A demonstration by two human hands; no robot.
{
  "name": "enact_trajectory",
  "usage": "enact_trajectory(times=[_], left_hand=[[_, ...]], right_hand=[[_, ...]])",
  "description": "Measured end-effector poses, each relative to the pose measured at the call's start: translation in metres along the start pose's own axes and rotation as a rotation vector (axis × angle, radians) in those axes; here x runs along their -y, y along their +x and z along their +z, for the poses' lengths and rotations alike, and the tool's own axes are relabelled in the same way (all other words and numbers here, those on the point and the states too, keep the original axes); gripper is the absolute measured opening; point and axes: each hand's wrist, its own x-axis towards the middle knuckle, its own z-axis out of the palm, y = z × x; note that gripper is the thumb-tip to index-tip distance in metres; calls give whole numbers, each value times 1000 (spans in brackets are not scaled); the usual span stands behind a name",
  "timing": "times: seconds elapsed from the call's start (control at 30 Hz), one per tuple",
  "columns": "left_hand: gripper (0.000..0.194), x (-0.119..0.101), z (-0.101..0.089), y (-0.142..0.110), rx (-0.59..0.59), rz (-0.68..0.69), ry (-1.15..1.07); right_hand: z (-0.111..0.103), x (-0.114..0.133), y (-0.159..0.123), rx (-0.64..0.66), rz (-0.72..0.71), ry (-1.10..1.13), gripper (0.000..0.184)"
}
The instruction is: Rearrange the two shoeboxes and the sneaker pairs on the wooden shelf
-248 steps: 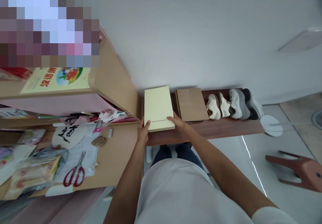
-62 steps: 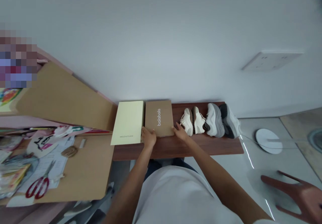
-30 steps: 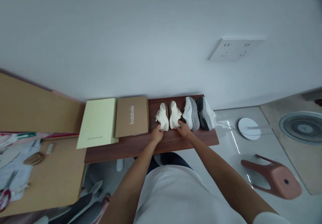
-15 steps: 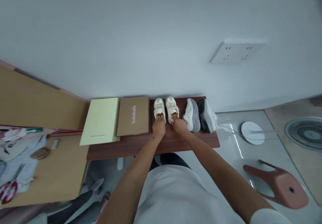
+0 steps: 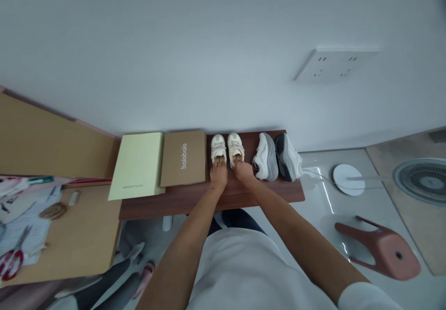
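Observation:
On a dark wooden bench (image 5: 195, 201) against the white wall stand two small cream shoes, upright with toes to the wall. My left hand (image 5: 219, 174) grips the heel of the left cream shoe (image 5: 218, 145), fingers tucked into its opening. My right hand (image 5: 242, 171) holds the heel of the right cream shoe (image 5: 236, 145) the same way. Left of them lie a brown box (image 5: 183, 158) marked "balabala" and a pale yellow box (image 5: 137, 165). To the right a pair of grey and white sneakers (image 5: 276, 157) lies on its sides.
A tan desk (image 5: 69, 235) at the left carries papers and red scissors (image 5: 10, 260). A reddish stool (image 5: 379, 248) lies tipped on the pale floor at the right, near a white round base (image 5: 348, 179) and a fan (image 5: 420, 181). A wall socket (image 5: 332, 64) sits above.
Earlier my hands set the yellow box, then the brown box, side by side. Over the last second both hands turned the cream shoes upright and pushed them closer to the brown box.

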Motion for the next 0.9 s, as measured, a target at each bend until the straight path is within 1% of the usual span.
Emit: enact_trajectory(times=[0.13,0.3,0.4,0.47,0.57,0.67,0.73,0.83,0.9], left_hand=[[43,1,3,1,16,-15,-49],[39,-1,6,1,37,-59,-167],[40,-1,4,-1,29,-58,-163],[43,-3,-1,-4,-8,-52,-136],[45,-10,-13,-10,-91,-9,-139],[47,-29,-22,-14,-135,141,-232],[51,-47,-22,-16,-116,250,-315],[54,-73,-11,-16,-16,324,-439],[52,-87,0,-12,79,291,-513]], right_hand=[[3,3,2,6,-6,14,28],[9,3,3,15,-5,24,29],[8,1,1,8,-10,39,28],[6,-1,-4,-33,-19,72,33],[3,-14,-16,-153,-37,154,39],[1,-43,-32,-289,-44,256,40],[0,-75,-42,-370,-3,330,39],[0,-139,-53,-463,117,425,39],[2,-186,-59,-507,213,456,42]])
